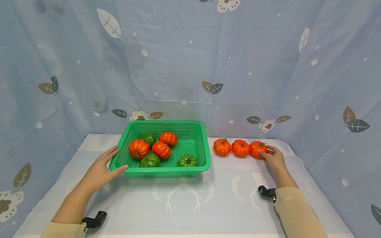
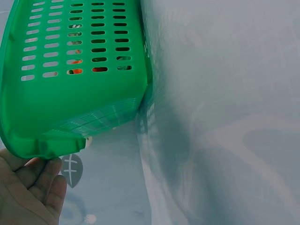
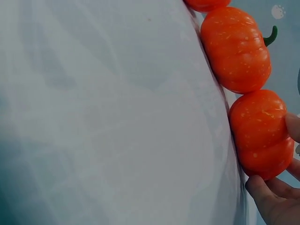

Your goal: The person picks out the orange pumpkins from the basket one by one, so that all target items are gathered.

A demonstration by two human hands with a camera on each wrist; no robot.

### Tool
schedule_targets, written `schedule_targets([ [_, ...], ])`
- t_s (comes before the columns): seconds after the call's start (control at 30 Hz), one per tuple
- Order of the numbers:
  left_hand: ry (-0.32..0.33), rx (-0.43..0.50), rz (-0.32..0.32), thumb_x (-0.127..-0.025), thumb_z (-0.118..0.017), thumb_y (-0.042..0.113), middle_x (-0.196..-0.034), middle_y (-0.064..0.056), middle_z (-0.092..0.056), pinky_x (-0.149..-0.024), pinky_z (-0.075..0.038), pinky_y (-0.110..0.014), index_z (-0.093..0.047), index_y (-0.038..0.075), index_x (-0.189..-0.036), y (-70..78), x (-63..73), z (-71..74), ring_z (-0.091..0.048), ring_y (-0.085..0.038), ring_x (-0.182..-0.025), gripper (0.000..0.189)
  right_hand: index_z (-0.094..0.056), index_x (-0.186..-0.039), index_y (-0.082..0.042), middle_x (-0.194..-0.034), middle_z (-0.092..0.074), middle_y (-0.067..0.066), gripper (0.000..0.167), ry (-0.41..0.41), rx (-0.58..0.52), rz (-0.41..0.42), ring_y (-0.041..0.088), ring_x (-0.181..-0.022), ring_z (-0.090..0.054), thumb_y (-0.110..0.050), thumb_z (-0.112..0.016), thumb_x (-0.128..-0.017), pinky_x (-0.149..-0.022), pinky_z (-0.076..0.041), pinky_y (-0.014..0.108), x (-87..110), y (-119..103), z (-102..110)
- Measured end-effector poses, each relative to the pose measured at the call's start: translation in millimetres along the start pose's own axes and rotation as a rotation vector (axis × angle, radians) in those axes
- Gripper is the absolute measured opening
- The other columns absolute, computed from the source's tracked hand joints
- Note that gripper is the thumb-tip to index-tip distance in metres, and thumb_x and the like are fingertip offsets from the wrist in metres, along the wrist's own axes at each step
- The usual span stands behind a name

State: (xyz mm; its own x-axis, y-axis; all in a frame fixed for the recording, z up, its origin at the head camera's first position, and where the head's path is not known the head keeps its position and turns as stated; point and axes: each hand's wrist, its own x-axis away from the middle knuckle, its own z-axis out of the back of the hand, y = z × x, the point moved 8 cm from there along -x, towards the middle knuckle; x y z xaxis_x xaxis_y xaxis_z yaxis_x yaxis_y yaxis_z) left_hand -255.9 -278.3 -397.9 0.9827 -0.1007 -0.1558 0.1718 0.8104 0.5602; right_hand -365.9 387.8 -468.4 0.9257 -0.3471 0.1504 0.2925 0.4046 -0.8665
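A green plastic basket (image 1: 178,172) holds three orange pumpkins, one of them a pumpkin (image 1: 139,148) at the left, and several green ones, such as a green pumpkin (image 1: 187,160). At its left front corner is my left hand (image 1: 99,173), fingers extended along the rim and thumb over the corner; the left wrist view shows the fingertips right at the basket's rim (image 2: 44,147). Three more orange pumpkins stand in a row right of the basket. My right hand (image 1: 274,160) holds the rightmost pumpkin (image 1: 257,149), thumb on one side and fingers on the other.
Left of the held one in the row are a middle pumpkin (image 1: 240,148) and another pumpkin (image 1: 222,147) near the basket's right wall. A pale patterned cloth covers the table (image 1: 184,211). Blue leaf-print curtains (image 1: 178,66) close off the back and both sides.
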Motion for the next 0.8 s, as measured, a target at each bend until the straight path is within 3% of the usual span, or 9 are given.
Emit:
schedule_targets([
  [0.23,0.001,0.014,0.006,-0.091,-0.07,0.051,-0.163,-0.02,-0.021,-0.101,-0.026,-0.078,-0.029,-0.003,-0.156,-0.1,-0.1,0.9,-0.022,-0.056,-0.142,0.094,-0.025,-0.156,0.004,-0.155,-0.03,0.033,0.075,-0.006,-0.084,0.0,0.045,-0.141,-0.036,-0.024,-0.065,-0.099,-0.111,-0.037,0.049,1.5,-0.9,-0.5],
  [0.4,-0.001,0.013,0.006,-0.091,-0.071,0.049,-0.164,-0.02,-0.02,-0.101,-0.026,-0.078,-0.029,-0.004,-0.155,0.4,0.3,0.8,-0.022,-0.056,-0.142,0.093,-0.027,-0.156,0.002,-0.156,-0.029,0.031,0.073,0.014,-0.018,0.005,0.046,-0.14,-0.036,-0.028,-0.063,-0.1,-0.111,-0.038,0.051,9.1,-7.5,6.1],
  [0.53,-0.001,0.016,0.004,-0.091,-0.071,0.047,-0.164,-0.02,-0.021,-0.1,-0.026,-0.078,-0.029,-0.004,-0.155,1.2,0.6,0.7,-0.022,-0.056,-0.142,0.092,-0.03,-0.155,0.0,-0.155,-0.031,0.029,0.069,0.056,0.013,0.039,0.046,-0.14,-0.036,-0.027,-0.061,-0.101,-0.111,-0.038,0.053,22.1,-23.1,12.7],
  [0.8,-0.003,0.011,0.005,-0.092,-0.071,0.047,-0.164,-0.02,-0.02,-0.1,-0.026,-0.078,-0.028,-0.004,-0.156,0.6,0.4,-0.1,-0.022,-0.056,-0.141,0.092,-0.045,-0.148,-0.002,-0.148,-0.045,0.021,0.051,0.14,-0.032,0.13,0.036,-0.133,-0.048,-0.024,-0.056,-0.103,-0.109,-0.042,0.049,52.1,-63.1,14.8],
])
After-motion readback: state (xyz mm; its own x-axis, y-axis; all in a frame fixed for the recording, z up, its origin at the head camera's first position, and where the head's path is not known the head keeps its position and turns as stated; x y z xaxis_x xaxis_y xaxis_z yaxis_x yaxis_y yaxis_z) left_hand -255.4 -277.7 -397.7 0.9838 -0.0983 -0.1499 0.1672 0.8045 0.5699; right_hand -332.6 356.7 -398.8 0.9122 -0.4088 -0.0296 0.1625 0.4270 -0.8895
